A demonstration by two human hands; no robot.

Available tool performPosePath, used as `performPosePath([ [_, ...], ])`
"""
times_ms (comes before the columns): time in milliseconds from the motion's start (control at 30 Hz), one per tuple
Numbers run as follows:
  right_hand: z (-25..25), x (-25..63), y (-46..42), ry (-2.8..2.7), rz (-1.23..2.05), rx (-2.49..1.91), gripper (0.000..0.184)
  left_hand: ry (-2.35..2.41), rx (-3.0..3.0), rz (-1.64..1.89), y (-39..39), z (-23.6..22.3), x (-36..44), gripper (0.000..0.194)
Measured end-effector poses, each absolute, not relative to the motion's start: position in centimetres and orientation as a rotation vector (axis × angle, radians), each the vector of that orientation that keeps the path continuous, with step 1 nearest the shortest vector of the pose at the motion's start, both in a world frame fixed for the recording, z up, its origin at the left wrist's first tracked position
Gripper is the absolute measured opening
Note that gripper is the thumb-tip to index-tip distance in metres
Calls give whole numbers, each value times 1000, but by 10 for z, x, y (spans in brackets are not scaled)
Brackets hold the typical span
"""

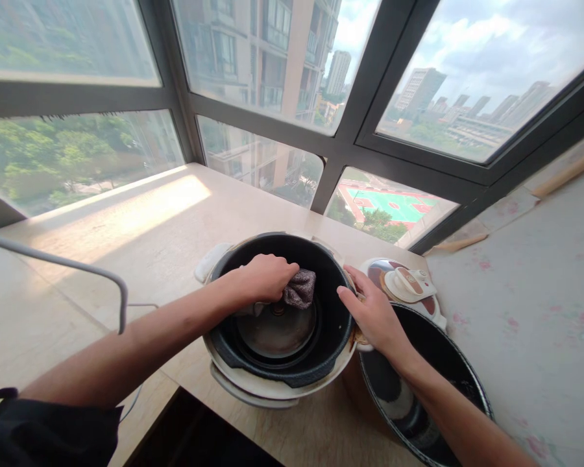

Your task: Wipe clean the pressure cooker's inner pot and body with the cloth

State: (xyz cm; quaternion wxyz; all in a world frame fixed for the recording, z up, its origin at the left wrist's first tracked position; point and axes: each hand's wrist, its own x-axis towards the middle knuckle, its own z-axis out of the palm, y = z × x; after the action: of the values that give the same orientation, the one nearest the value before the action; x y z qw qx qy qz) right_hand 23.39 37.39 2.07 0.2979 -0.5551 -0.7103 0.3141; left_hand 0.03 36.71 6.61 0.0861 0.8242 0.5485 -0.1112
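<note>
A white electric cooker point(285, 391) with a dark interior stands on the window ledge. A round metal heating plate point(277, 334) shows at its bottom. Inside the cooker, my left hand point(267, 277) is closed around a crumpled grey-brown cloth point(300, 289), above the plate. Part of the cloth is covered by the fingers. My right hand point(372, 311) grips the cooker's right rim, thumb on the inner side and fingers outside, near the side handle.
A dark inner pot point(467, 363) stands at the right under my right forearm. Behind it lies a cooker lid point(409, 283) against the flowered wall point(530, 311). A grey curved tube point(78, 264) crosses the left side. Windows border the pale ledge point(150, 227).
</note>
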Motion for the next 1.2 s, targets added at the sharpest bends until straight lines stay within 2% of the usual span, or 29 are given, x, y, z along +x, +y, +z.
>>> performPosePath([
  [133,23,233,374,-1890,820,-1487,67,1633,2378,-403,367,70,3,52],
  [233,23,233,374,-1891,823,-1485,66,1661,2328,-447,365,70,5,56],
  [433,21,234,374,-1888,835,-1485,68,1540,2290,-661,361,76,9,43],
  [667,23,233,374,-1878,847,-1483,67,1199,2389,-521,371,71,-3,44],
  [833,21,234,374,-1861,867,-1472,66,868,2314,-362,362,73,7,26],
  [1200,17,236,374,-1842,880,-1425,62,684,2015,-462,371,76,8,18],
])
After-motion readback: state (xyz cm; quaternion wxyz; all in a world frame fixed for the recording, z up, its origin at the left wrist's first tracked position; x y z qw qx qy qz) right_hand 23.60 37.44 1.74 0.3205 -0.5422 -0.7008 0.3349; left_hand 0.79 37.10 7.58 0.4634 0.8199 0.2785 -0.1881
